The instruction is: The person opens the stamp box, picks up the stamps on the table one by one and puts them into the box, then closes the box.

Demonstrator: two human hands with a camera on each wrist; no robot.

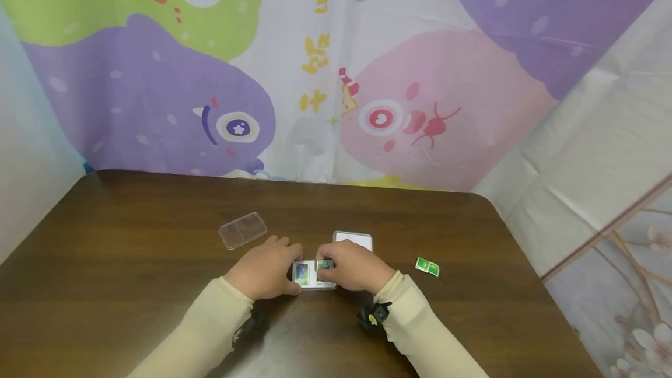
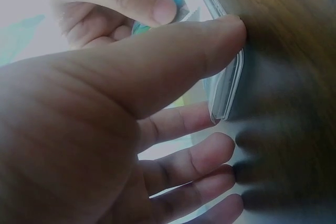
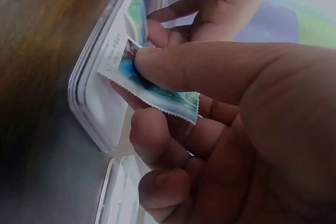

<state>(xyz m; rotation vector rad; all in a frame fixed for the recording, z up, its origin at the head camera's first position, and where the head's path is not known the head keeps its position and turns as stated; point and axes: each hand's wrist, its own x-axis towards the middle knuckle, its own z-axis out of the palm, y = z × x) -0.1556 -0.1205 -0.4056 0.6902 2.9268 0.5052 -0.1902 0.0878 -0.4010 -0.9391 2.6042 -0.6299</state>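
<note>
A shallow clear plastic case [image 1: 313, 286] with a white inside lies on the table between my hands. My left hand [image 1: 265, 268] holds it by its left end, thumb on the near edge and a finger on the far side, as the left wrist view shows. One colourful stamp [image 1: 301, 273] lies at the left of the case. With thumb and fingers, my right hand [image 1: 356, 266] pinches a second perforated stamp [image 3: 157, 92], tilted over the right part of the case; one edge of it is close to the white surface. Whether it touches there I cannot tell.
A transparent lid [image 1: 243, 231] lies at the back left. Behind my right hand is another clear case [image 1: 354, 238] with a white inside. A pair of green stamps [image 1: 427, 266] lies to the right on the brown table [image 1: 157, 238]. A cartoon cloth [image 1: 304, 150] hangs behind.
</note>
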